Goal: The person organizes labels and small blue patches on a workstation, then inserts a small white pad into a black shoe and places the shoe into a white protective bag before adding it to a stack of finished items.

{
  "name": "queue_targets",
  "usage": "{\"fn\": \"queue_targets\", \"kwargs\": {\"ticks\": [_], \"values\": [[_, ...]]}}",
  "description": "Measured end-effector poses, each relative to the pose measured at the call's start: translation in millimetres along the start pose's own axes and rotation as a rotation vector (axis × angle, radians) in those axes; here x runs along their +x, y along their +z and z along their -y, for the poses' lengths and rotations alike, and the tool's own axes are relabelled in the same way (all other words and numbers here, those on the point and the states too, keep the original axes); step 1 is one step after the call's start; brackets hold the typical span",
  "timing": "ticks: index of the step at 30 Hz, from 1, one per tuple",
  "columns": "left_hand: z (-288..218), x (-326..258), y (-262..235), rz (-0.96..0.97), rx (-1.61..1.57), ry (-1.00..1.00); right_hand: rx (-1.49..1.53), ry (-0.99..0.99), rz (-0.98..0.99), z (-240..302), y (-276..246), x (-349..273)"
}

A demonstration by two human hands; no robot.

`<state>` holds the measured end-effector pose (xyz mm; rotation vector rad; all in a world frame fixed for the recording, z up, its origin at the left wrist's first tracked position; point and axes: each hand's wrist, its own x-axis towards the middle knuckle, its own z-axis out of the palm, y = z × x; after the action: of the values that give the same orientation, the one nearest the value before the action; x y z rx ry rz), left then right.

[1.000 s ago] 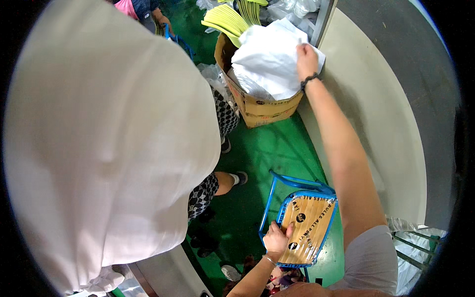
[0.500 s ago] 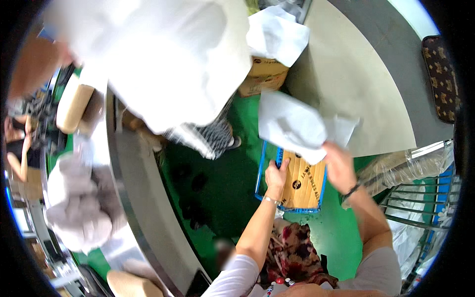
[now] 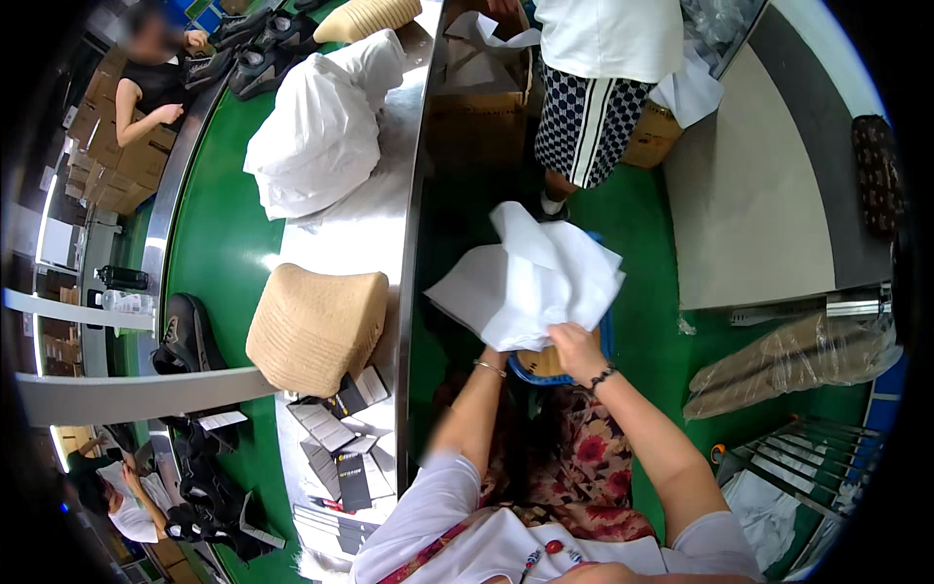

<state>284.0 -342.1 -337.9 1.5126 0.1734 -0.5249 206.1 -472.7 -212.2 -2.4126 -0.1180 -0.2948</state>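
Note:
Crumpled sheets of white paper spread out in front of me. My right hand pinches their near edge, fingers closed. Only the wrist end of my left hand shows at the paper's near left; its fingers are hidden behind the sheets. Beneath the paper stands a blue-rimmed basket, mostly covered, with a strip of brown cardboard visible inside its near end.
A metal worktop on the left bears a white bag, a beige foam block and several tags. Another person in patterned shorts stands ahead. At right are a wrapped roll and a wire rack.
My view has swung left, bringing the worktop fully in. The paper sheets, earlier raised in my right hand, now cover most of the basket. My left hand has left the cardboard's edge.

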Motion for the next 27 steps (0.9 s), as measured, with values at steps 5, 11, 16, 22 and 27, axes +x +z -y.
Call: {"fn": "queue_targets", "kwargs": {"ticks": [5, 11, 16, 22, 27], "values": [[-8.1, -33.2, -56.6, -0.228, -0.278, -0.131, -0.199, -0.371, 0.118, 47.8, 19.6, -4.3], [-14.6, -50.2, -95.0, -0.449, -0.506, -0.119, -0.195, -0.541, 0.220, 34.7, 27.8, -18.6], [-38.3, -73.4, -120.1, -0.596, -0.634, -0.051, -0.158, -0.576, 0.314, 46.4, 57.6, -28.9], [-29.0, -139.1, -130.6, -0.608, -0.671, -0.240, -0.290, -0.439, 0.342, 72.0, 92.2, -36.5], [19.0, -123.6, -133.6, -0.216, -0.519, -0.387, -0.289, -0.269, 0.134, 69.0, 110.2, -35.6]]}}
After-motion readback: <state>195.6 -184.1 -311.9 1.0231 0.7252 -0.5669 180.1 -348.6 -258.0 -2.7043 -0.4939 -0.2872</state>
